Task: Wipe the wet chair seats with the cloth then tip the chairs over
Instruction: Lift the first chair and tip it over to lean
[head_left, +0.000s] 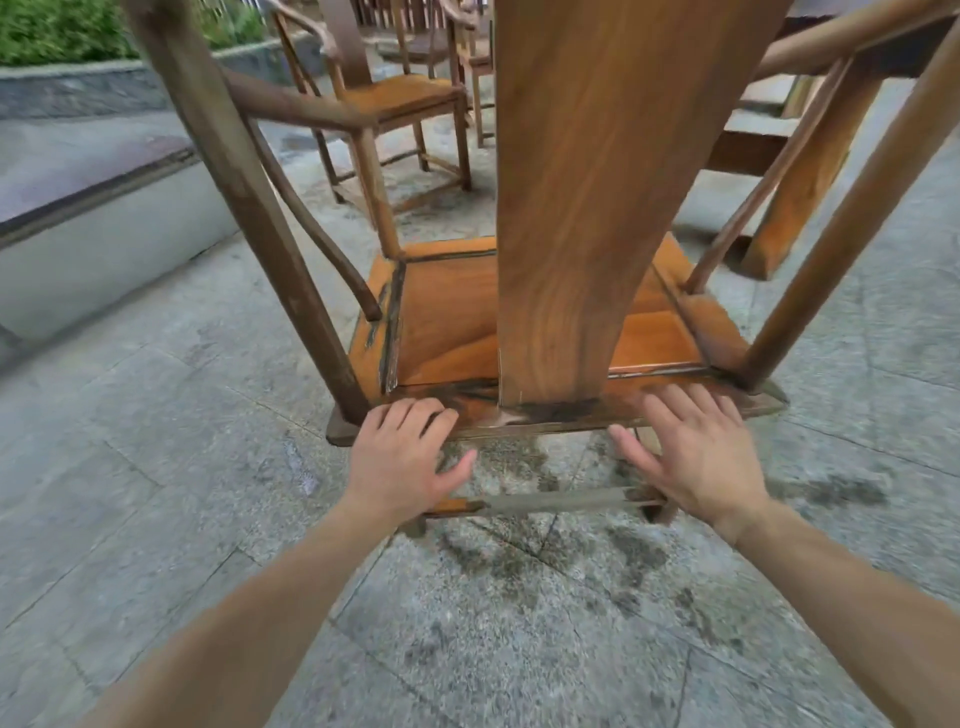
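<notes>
**Hands on the rear seat rail, chair ready to tip**

Both hands sit at the back edge of the near armchair (550, 322). Left hand (402, 457) rests on the rear seat rail beside the back post, fingers bent loosely over the edge and thumb out to the side; whether they really clasp the rail is hard to tell. Right hand (693, 457) lies with fingers spread flat, fingertips on the rail on the other side of the back splat (602, 182). Neither hand holds anything.

No cloth shows anywhere in view, so I judge the wiping of this chair finished and the tipping step in hand. The seat panel (447, 332) looks mostly dry, with dark damp staining along its joints and at the foot of the splat. Wet patches darken the stone paving (208, 467) under and behind the chair.

This chair stands upright on the paving, just in front of the person. Its long axis runs vertically, along the tall splat and back posts; the seat opens away from the person, toward a wooden table (810, 150) at right. Tipping appears not yet done here.

Beyond it a second armchair (400, 98) also stands upright, and parts of others show behind, so at least those seem left to tip.
</notes>
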